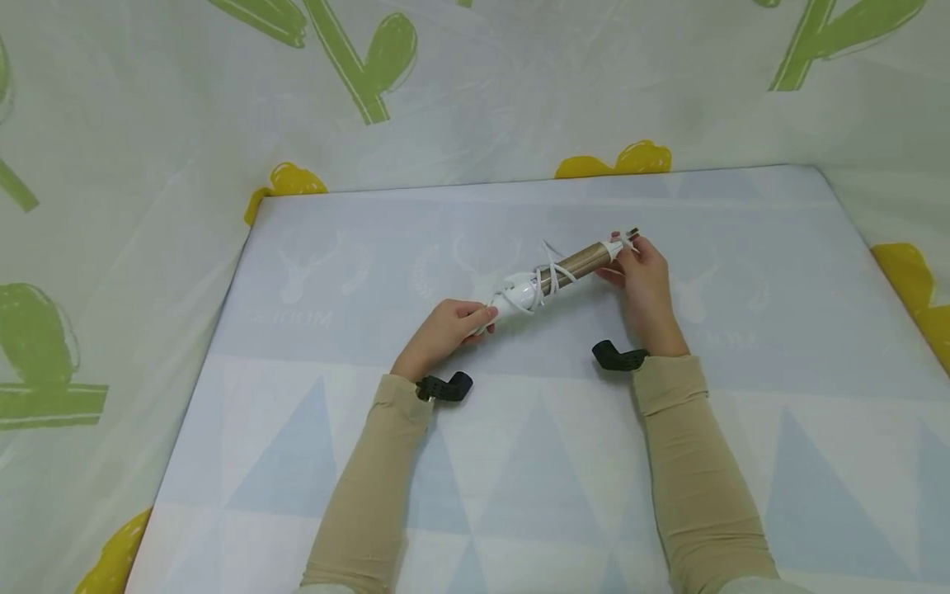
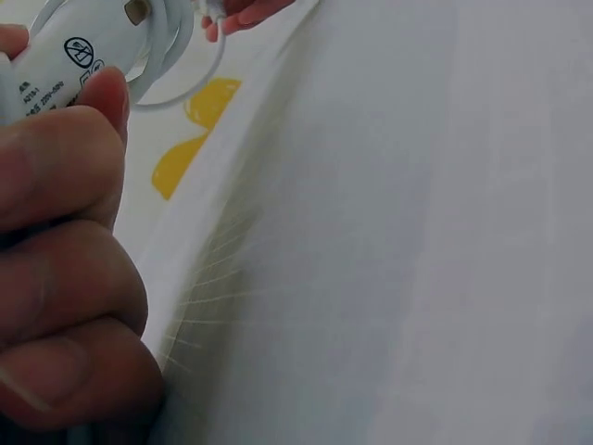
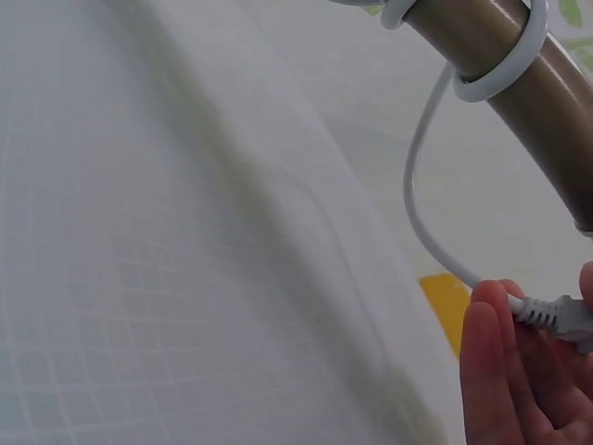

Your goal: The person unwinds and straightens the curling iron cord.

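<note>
We curl left hand [image 1: 444, 332] fingers round curling iron [image 1: 557, 274] handle; right hand [image 1: 644, 276], at 2 o'clock, pinches cord [image 3: 419, 199] plug.

Left hand on the white handle, seen close up

The left hand [image 2: 65, 260] curls its fingers [image 2: 56, 176] round the white handle [image 2: 83, 46], printed with small symbols. Just beyond the handle, white cord [image 2: 176, 56] loops; past it, fingertips of another hand [image 2: 243, 13] and a yellow patch [image 2: 190, 139].
</note>
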Available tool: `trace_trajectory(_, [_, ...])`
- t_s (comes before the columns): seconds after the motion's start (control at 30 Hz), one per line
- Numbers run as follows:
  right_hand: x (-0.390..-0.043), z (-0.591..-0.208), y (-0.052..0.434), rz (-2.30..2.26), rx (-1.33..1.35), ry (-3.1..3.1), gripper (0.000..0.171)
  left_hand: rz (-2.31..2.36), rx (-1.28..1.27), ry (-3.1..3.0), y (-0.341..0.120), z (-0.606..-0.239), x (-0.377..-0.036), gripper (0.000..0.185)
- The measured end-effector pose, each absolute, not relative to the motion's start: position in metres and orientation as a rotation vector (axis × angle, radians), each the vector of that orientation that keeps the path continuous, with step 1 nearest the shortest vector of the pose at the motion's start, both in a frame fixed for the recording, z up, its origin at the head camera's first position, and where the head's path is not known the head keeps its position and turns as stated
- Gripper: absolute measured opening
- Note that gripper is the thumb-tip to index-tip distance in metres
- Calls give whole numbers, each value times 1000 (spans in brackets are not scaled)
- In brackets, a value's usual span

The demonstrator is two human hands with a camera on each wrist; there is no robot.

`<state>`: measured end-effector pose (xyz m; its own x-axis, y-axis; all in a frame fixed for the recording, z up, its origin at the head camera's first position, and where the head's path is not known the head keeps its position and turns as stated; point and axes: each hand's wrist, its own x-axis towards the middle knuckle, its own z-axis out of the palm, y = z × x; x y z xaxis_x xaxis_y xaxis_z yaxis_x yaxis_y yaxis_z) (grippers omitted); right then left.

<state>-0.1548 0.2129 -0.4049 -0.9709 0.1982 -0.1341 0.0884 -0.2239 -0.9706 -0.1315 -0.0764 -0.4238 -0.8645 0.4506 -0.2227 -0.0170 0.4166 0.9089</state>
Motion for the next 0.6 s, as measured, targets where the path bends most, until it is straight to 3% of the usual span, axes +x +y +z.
trace_trajectory(0.43, [-148,-382,216,2273,-321,-1842,26,1417,381,2228,-76,-424,-132,47])
trace_trajectory(0.6, [-156,-390,220,2197,-265,-1849,32,1440,380,2237,-76,-427,-132,47])
